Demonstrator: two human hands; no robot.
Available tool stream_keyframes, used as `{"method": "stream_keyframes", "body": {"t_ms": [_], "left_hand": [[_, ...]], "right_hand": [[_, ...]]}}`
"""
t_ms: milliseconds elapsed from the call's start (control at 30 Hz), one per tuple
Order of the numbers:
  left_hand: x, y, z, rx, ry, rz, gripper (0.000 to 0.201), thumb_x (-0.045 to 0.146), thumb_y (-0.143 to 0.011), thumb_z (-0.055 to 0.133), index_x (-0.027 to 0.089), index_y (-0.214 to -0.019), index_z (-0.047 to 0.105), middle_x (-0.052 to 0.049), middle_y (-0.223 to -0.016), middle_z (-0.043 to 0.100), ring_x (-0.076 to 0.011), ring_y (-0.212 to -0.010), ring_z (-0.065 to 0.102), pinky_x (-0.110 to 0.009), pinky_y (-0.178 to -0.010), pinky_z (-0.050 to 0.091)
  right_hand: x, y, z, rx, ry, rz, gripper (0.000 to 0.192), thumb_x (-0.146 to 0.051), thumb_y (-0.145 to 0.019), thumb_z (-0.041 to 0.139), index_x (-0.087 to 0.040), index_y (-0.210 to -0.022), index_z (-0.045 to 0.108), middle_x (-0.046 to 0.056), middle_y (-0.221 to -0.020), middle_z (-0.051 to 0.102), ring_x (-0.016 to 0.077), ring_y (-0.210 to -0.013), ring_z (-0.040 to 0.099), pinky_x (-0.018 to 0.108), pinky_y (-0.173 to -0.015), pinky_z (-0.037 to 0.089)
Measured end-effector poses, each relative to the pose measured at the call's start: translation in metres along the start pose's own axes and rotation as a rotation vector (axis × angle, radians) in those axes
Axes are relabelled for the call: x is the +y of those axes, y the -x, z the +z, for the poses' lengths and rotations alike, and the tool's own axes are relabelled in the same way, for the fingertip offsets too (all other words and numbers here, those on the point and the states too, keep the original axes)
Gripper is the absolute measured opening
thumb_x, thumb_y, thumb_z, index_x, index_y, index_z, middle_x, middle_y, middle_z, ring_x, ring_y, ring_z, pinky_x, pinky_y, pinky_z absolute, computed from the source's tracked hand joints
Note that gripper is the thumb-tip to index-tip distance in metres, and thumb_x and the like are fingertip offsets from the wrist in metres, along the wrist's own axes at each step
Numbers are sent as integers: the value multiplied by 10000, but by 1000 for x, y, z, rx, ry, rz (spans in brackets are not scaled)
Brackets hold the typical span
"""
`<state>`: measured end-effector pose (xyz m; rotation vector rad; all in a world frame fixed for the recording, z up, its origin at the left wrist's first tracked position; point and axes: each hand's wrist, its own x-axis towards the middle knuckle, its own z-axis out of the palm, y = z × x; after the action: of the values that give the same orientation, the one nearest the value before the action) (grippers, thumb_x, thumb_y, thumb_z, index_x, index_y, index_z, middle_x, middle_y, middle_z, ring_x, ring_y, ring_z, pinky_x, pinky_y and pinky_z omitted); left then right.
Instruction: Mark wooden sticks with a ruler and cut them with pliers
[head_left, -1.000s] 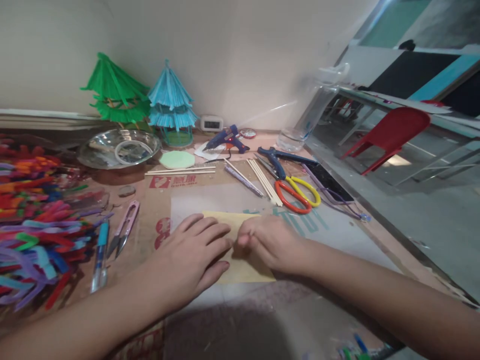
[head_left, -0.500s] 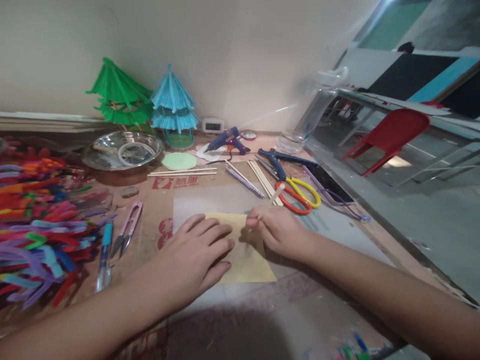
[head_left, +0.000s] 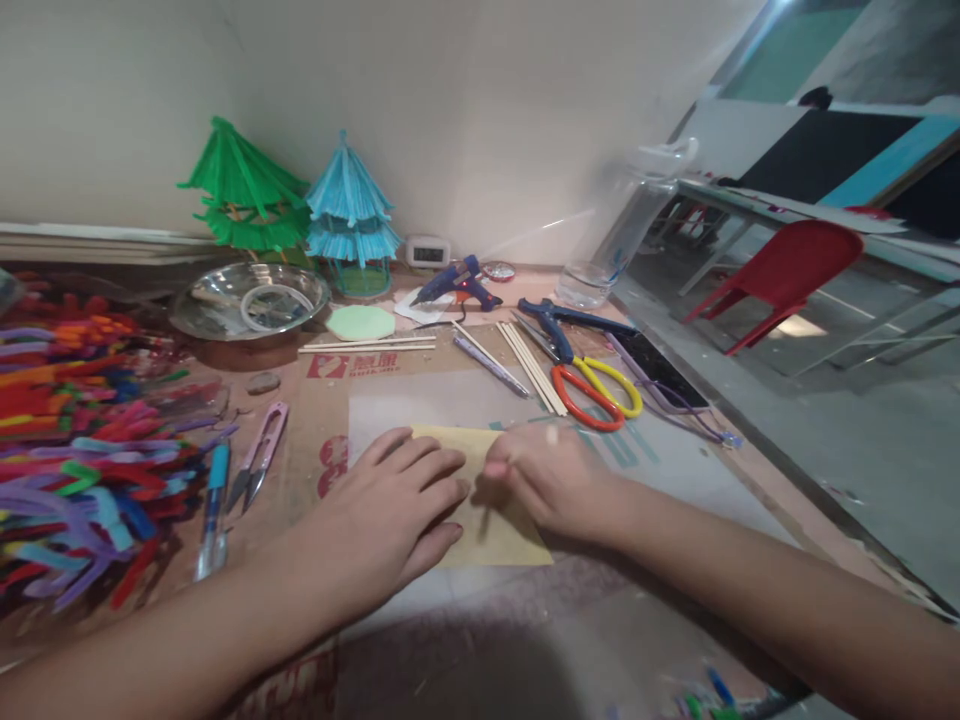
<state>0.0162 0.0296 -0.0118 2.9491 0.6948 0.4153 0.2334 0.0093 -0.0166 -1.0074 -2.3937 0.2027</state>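
A yellow sheet of paper (head_left: 491, 535) lies on the covered work surface in front of me. My left hand (head_left: 401, 500) rests flat over its left part, palm down with the fingers stretched out. Above the sheet's right part my right hand (head_left: 559, 475) is closed around a thin wooden stick (head_left: 553, 435). Only the stick's pale end shows above the knuckles; most of it is hidden in the fist. Just beyond this hand lie orange-and-yellow-handled scissors (head_left: 589, 400) and several loose wooden sticks (head_left: 531, 368).
Colourful pipe cleaners (head_left: 75, 480) are heaped at the left, beside a pen (head_left: 214, 500) and pink thread snips (head_left: 259, 455). Behind stand a metal bowl (head_left: 187, 320), green (head_left: 244, 180) and blue (head_left: 349, 200) model pavilions, a glue gun (head_left: 454, 280), a phone (head_left: 652, 365) and a clear bottle (head_left: 634, 220).
The stick in my right hand has tipped from a slant to the upper right to more upright, so less of it shows. The right hand has turned slightly; my left hand stays put.
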Motion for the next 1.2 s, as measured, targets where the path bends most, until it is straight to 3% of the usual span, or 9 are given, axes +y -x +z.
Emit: {"method": "stream_keyframes", "body": {"t_ms": [300, 433, 533, 633, 733, 833, 933, 1067, 1200], "left_hand": [[0, 1, -1, -7, -13, 5, 227, 306, -927, 491, 208, -1039, 662, -60, -1152, 678, -234, -1098, 582, -461, -1048, 369], [0, 1, -1, -14, -5, 1, 240, 307, -916, 512, 209, -1086, 651, -65, -1172, 672, -238, -1113, 575, -466, -1049, 366], [0, 2, 0, -14, -4, 4, 228, 300, -923, 500, 211, -1067, 653, -64, -1175, 672, -234, -1113, 575, -462, -1045, 370], [0, 3, 0, -14, -15, 2, 227, 314, -923, 501, 213, -1063, 648, -63, -1187, 665, -242, -1120, 570, -476, -1045, 367], [0, 3, 0, -18, -9, -3, 226, 312, -935, 478, 221, -1048, 651, -51, -1174, 667, -230, -1116, 568, -465, -1048, 365], [0, 2, 0, -17, -9, -11, 236, 315, -929, 493, 227, -1088, 644, -48, -1191, 663, -228, -1130, 562, -463, -1059, 356], [0, 2, 0, -13, -11, -6, 227, 305, -930, 492, 220, -1064, 654, -50, -1184, 670, -222, -1127, 564, -450, -1059, 356], [0, 2, -1, -27, -11, -9, 243, 305, -926, 497, 221, -1104, 640, -53, -1187, 666, -227, -1124, 566, -460, -1059, 351], [1, 2, -3, -34, -6, -11, 219, 303, -921, 501, 215, -1050, 654, -56, -1164, 672, -234, -1108, 572, -463, -1042, 368]], "right_hand": [[1, -1, 0, -32, -38, -62, 326, -217, -956, 296, -188, -784, 571, 55, -695, 663, 164, -627, 599, 268, -622, 441], [2, 0, 1, 34, 10, 18, 305, -201, -949, 319, -175, -792, 579, 60, -681, 657, 174, -623, 594, 274, -615, 435], [1, 0, 1, -19, -44, -53, 333, -214, -959, 308, -181, -780, 587, 50, -699, 662, 161, -636, 600, 262, -632, 442], [0, 0, 1, 68, 35, 8, 343, -227, -967, 303, -178, -777, 585, 50, -663, 651, 161, -599, 584, 261, -597, 428], [0, 0, 1, -10, -29, -84, 377, -253, -972, 280, -181, -753, 578, 56, -677, 659, 155, -617, 591, 257, -610, 439], [0, 0, 0, 26, 40, 27, 391, -240, -973, 271, -171, -767, 596, 58, -660, 654, 160, -597, 584, 263, -589, 427], [-1, 0, 0, -45, -40, -41, 381, -258, -970, 291, -179, -773, 607, 49, -690, 661, 154, -632, 595, 255, -616, 435], [0, 1, 0, -12, 7, 42, 366, -245, -975, 289, -180, -791, 598, 44, -691, 658, 155, -638, 592, 259, -634, 439], [2, 2, -1, -17, 14, -4, 381, -263, -983, 276, -177, -799, 598, 64, -707, 662, 165, -650, 594, 274, -649, 441]]}}
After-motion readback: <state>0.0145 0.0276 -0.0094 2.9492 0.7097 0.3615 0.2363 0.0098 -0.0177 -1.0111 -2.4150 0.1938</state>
